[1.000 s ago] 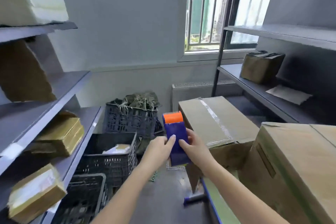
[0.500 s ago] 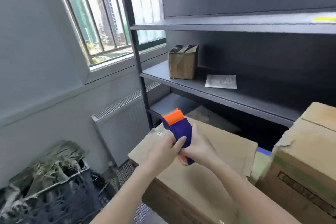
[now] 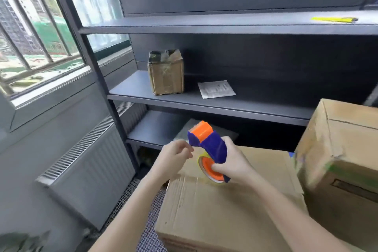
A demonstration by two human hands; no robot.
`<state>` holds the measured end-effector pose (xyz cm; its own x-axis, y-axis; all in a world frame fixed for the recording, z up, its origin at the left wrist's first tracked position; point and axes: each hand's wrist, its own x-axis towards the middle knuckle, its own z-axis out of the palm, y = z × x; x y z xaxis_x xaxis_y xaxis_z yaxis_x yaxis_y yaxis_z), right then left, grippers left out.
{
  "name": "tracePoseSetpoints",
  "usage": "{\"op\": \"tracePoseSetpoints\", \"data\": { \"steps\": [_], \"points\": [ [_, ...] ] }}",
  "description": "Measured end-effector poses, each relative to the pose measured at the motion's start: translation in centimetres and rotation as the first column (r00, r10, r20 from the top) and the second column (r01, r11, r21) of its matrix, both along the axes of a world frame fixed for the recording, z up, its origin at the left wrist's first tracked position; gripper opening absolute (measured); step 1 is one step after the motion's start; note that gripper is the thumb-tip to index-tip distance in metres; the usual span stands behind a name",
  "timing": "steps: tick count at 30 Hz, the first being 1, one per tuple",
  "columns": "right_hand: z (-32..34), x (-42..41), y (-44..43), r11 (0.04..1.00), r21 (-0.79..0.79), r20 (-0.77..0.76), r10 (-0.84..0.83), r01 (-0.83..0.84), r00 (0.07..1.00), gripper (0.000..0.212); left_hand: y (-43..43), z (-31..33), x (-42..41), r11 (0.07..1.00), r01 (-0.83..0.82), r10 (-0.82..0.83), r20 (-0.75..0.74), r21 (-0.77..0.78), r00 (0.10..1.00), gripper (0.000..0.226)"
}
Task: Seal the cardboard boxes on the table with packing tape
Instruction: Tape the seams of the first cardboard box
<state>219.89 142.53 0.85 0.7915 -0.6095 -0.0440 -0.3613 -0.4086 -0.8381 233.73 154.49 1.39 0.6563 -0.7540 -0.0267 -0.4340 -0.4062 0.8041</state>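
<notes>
Your right hand grips the tape gun just above the big box. Your left hand curls at its front; I cannot tell if it pinches tape. Taping looks barely begun. Another box waits beside it.

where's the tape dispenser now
Head view, centre: the tape dispenser is gripped in the right hand above the front cardboard box, left hand beside it.
</notes>
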Motion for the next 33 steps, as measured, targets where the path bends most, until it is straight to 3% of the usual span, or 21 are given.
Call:
{"op": "tracePoseSetpoints", "data": {
  "steps": [4,6,10,15,19,24,33],
  "points": [
    [0.0,0.0,0.2,0.998,-0.062,-0.040,-0.024,0.021,0.999,0.056,0.1,-0.4,1.3,0.979,-0.112,0.093,-0.117,-0.171,0.989,0.024],
    [0.1,-0.1,0.5,0.996,-0.085,-0.052,-0.023,0.019,0.998,0.061,0.0,0.2,1.6,0.967,-0.099,0.039,-0.246,-0.233,0.969,0.027],
    [0.3,-0.3,1.1,0.994,-0.110,-0.082,0.009,-0.018,0.997,0.064,-0.9,1.6,2.2,0.987,-0.095,0.014,-0.516,-0.132,0.856,0.025],
    [0.5,-0.8,1.1,0.991,-0.129,-0.105,0.033,-0.046,0.994,0.055,-0.7,1.9,2.6,0.997,-0.039,-0.007,-0.619,-0.060,0.786,0.011],
    [0.4,-0.8,0.8,0.979,-0.176,-0.155,0.078,-0.106,0.985,0.054,-0.6,1.3,3.1,0.999,0.039,-0.042,-0.598,-0.018,0.800,0.009],
    [0.0,-0.1,0.8,0.936,-0.310,-0.256,0.088,-0.168,0.963,0.067,-1.0,0.6,3.3,0.989,-0.025,0.078,-0.372,0.144,0.925,0.010],
    [-1.2,1.7,0.2,0.933,-0.235,-0.288,0.200,-0.271,0.937,0.063,0.2,0.1,3.7,0.981,-0.130,0.172,-0.326,0.146,0.929,0.012]
  ]
}}
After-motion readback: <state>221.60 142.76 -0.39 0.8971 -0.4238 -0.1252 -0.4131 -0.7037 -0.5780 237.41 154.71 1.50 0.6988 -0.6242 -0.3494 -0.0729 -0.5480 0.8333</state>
